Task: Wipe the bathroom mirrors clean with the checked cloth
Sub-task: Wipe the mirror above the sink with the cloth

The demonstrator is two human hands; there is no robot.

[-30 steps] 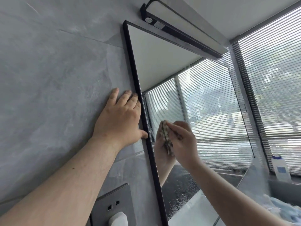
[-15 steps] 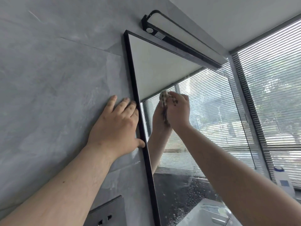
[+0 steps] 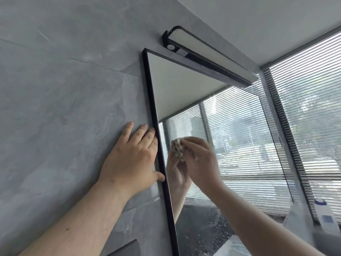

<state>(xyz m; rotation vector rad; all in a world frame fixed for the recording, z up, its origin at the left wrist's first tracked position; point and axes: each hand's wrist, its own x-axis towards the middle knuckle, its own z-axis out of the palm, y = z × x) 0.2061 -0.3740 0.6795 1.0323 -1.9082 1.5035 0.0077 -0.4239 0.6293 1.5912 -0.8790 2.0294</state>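
**Bunched cloth pressed to the glass, left palm braced on the tile**

On the far left, the grey stone-look wall tile [image 3: 64, 108] takes the flat left hand [image 3: 132, 159]: fingers straight and spread, holding nothing, thumb tip touching the thin black metal frame [image 3: 162, 163] of the tall rectangular wall mirror [image 3: 239, 145]. Just beside the frame, the small beige-and-brown checked cloth [image 3: 177, 149] is wadded against the glass near the mirror's left edge, about mid-height. The right hand [image 3: 200, 161] grips it, fingers curled round the bundle and pressing it to the surface.

The cloth looks soft, light and limp, so it should work best kept bunched in the fingers, with the pads behind it giving the pressure. The glass is stiff, smooth and breakable; firm, even rubbing seems safer than a hard push at one point. Droplets speckle the lower glass, which probably makes sliding easy. A long black bar lamp [image 3: 206, 58] sits above, and a white plastic bottle [image 3: 325, 215] stands at far right.
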